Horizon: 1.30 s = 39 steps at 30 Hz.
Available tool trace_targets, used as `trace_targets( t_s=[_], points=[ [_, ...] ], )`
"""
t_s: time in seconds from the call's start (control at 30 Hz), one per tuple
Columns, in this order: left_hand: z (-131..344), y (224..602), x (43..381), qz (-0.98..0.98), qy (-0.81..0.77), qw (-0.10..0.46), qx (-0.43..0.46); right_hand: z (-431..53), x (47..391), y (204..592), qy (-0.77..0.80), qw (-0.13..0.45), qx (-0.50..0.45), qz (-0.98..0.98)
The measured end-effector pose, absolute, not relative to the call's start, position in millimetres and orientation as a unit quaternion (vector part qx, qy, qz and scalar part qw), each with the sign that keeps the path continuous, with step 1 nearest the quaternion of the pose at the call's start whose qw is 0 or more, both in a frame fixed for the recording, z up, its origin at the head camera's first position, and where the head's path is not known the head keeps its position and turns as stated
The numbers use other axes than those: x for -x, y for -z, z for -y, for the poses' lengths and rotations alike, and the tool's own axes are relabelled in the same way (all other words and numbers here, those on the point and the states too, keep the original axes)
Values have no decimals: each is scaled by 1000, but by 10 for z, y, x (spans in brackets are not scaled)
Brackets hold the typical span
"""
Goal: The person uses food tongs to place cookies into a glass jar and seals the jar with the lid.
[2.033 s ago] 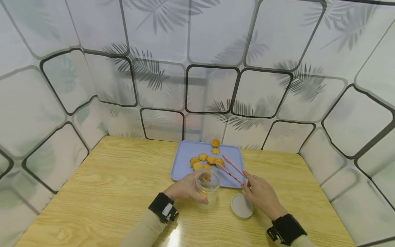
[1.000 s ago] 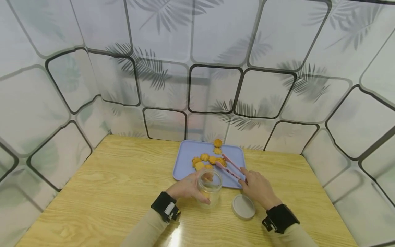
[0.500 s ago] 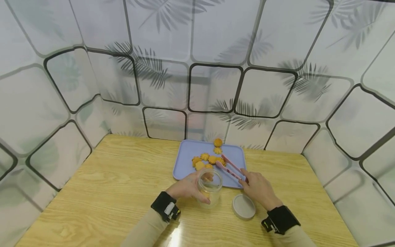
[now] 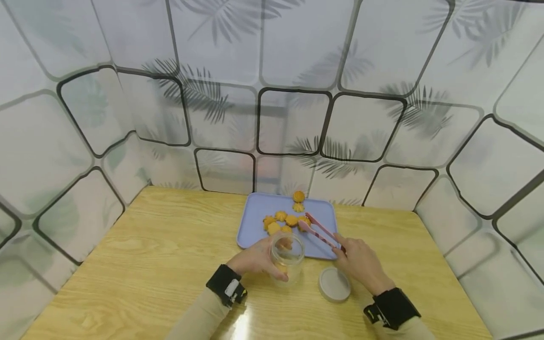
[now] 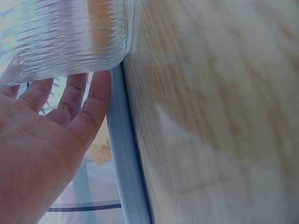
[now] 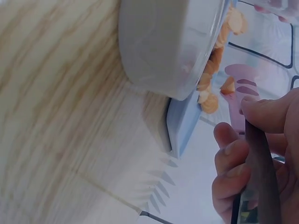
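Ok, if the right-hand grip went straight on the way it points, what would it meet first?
The pink tongs in the right-hand grip would probably meet the near cluster's rightmost cookie, on the blue tray. Whether they already touch is unclear.

A small screened-off table bay, set up for recording. A wood-grain table (image 4: 170,236) is enclosed at the back and both sides by pale, see-through sheeting (image 4: 293,123), printed with dark rounded outlines and grey palm leaves (image 4: 199,92). Blurred shapes show faintly through it, too vague to name. Black straps (image 4: 226,285) carrying small devices circle the person's wrists. Golden cookies (image 4: 291,220), a blue tray (image 4: 259,208) and a glass jar (image 4: 295,271) are household goods, but whether home, lab or office lies beyond cannot be told.
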<state>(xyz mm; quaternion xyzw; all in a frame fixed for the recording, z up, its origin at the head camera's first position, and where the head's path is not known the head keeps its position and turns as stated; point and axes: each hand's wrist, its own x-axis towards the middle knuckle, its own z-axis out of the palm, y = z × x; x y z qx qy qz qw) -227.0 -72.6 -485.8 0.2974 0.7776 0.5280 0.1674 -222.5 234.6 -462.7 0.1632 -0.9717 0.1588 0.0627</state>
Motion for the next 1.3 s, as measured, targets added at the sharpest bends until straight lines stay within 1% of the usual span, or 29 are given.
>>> trace_targets(
  t_s=[0.27, 0.5, 0.8, 1.07, 1.3],
  points=[
    [741, 4843, 2267, -777, -529, 167, -298, -2324, 2159, 4568, -151, 49, -164, 974],
    [734, 4850, 2269, -780, -528, 167, -291, -2342, 2115, 4568, -159, 67, -174, 969],
    [740, 4846, 2267, -782, -525, 170, -292, -2347, 1983, 4508, -179, 66, -174, 966],
    [748, 4828, 2266, -780, -527, 171, -292, -2315, 1896, 4457, -193, 87, -180, 961],
    [747, 4844, 2266, -777, -530, 169, -294, -2311, 1804, 4428, -215, 93, -199, 952]
  ],
)
